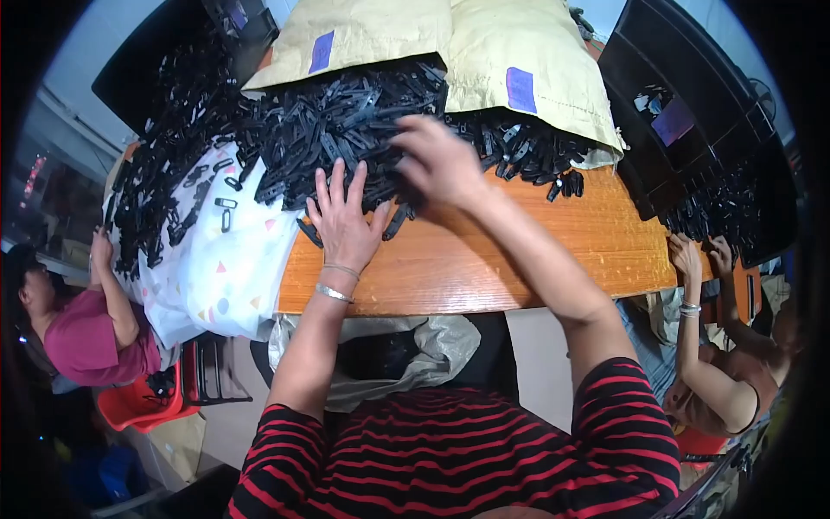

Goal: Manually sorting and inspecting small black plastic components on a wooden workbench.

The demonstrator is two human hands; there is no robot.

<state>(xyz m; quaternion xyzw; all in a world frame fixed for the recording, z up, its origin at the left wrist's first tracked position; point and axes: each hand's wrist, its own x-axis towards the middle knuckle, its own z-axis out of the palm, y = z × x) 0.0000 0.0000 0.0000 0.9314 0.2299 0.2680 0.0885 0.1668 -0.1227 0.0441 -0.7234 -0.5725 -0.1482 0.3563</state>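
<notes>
A large heap of small, long black plastic pieces (324, 121) spills from the mouth of a pale yellow sack (380, 35) onto the wooden table (450, 268). My left hand (347, 216) lies at the heap's near edge, fingers spread and pointing away from me, with a few loose pieces beside it. Over the right side of the heap is my right hand (437, 169), its fingers bent and smeared by motion. Whether it holds any piece I cannot make out.
A second sack (527, 52) spills more black pieces (527, 151). White patterned plastic sheeting (216, 268) covers the table's left. An opened silvery bag (441, 350) sits below the table edge. One person (95, 337) works at left, another (726, 372) at right beside a black bin (692, 104).
</notes>
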